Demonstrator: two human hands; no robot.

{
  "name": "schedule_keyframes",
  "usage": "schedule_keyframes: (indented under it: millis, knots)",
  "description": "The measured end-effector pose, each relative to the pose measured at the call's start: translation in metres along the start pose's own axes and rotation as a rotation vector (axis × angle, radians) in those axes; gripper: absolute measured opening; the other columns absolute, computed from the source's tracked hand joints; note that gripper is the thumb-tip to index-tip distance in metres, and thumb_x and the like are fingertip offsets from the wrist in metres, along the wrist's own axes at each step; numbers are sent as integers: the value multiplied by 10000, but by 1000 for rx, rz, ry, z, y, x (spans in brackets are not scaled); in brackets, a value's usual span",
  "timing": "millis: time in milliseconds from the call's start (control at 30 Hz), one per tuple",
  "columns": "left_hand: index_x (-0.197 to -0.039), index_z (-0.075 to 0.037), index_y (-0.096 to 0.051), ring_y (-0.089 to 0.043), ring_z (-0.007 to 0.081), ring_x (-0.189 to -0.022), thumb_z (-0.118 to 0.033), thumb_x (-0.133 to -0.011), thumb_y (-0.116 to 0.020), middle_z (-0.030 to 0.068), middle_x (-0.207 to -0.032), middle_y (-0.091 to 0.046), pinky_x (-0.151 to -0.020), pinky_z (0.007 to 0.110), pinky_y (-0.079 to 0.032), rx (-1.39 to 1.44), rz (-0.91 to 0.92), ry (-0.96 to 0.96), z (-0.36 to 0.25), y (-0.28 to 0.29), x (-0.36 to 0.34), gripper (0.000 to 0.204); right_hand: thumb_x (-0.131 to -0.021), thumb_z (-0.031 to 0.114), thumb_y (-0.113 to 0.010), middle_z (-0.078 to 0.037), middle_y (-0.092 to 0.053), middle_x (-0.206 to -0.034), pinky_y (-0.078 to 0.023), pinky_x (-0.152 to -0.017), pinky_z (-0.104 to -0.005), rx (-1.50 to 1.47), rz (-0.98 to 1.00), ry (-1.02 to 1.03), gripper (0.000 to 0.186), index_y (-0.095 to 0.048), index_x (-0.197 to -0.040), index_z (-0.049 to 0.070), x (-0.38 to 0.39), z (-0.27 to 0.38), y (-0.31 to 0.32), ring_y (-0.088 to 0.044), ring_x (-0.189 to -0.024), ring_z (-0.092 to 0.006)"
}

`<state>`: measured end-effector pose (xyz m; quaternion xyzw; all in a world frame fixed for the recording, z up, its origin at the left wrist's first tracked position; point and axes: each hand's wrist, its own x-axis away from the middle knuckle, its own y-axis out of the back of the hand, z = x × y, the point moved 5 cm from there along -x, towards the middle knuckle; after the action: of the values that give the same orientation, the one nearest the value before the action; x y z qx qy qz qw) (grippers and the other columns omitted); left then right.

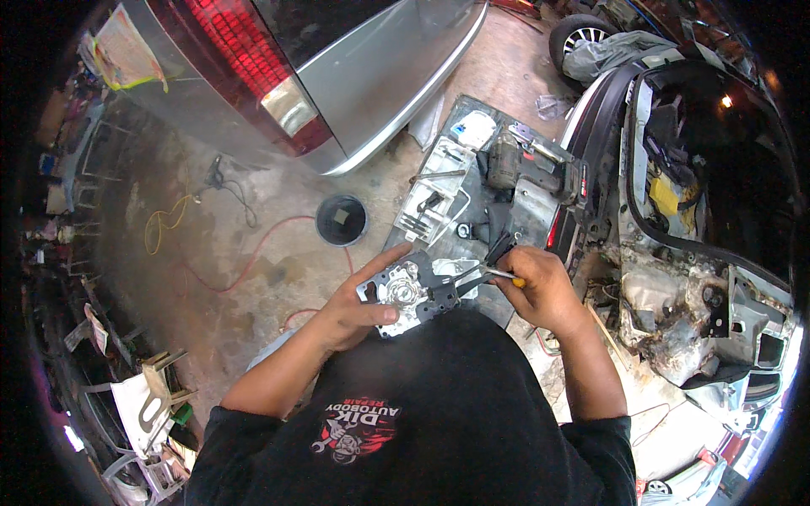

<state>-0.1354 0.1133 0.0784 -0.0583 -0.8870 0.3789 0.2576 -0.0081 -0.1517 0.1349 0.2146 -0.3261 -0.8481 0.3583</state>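
part (403, 291), silver and black, is up in front of the belly, close to the shirt (456, 405), off the bench. left hand (350, 308) has it pinched: thumb over the near face, fingers along the far edge and behind. grip looks firm, probably so the part doesn't twist; thumb sits to one side, so most of the silver face is uncovered.

right hand (540, 287) is curled closed around a tool (517, 282) with a yellow-orange end. thin shaft points left at the part's right side; whether the tip touches, can't tell. fingers wrap tight, likely for control. black strip (475, 285) runs between part and right hand; can't tell if it belongs to part or tool. elbows bent, forearms angled in, so both hands meet over the bench's near edge, presumably for a close view.

bench (451, 249) is just beyond the hands, handy for reach. on it: white tray (426, 211) with small dark bits in its slots, likely sorted to keep them from rolling; drill (511, 164) lying behind, to the right of the tray.

bucket (342, 219) on the floor left of the bench, near the left hand, maybe for scraps. red hose (274, 229) loops past it. silver car (388, 101) ahead, stripped body (666, 295) at right, both well apart from the part.
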Motion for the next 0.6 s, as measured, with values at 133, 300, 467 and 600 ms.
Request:
schedule_keyframes:
  millis: [133,300,467,600]
  knots:
    - [-1761,-23,-360,-575,288,-1501,-77,-807,-937,175,-1658,-560,-1289,437,-407,-84,-10,-13,-8,6,11,1117,-821,-7,-836,-157,-657,-867,-530,-725,-496,55,-29,22,256,-633,-965,53,3,-1,12,-687,-831,-416]
    - [-1763,-20,-355,-579,283,-1494,-80,-833,-923,174,-1654,-566,-1282,425,-412,-74,12,-26,-12,8,15,1091,-771,-23,-834,-150,-636,-855,-521,-718,-504,51,-23,84,285,-619,-940,55,2,-3,17,-669,-826,-422]
    - [-1766,-21,-348,-582,262,-1479,-94,-833,-934,162,-1643,-573,-1268,404,-421,-161,11,-11,-14,7,19,1104,-741,-29,-830,-147,-634,-853,-516,-712,-502,39,-20,127,301,-612,-932,52,-3,10,21,-667,-819,-420]
    - [-1765,-25,-353,-592,244,-1451,-95,-835,-942,145,-1614,-590,-1252,391,-432,-159,18,7,-10,5,20,1103,-734,-87,-797,-158,-737,-943,-568,-776,-465,81,91,133,269,-634,-911,32,-2,11,11,-736,-883,-405]
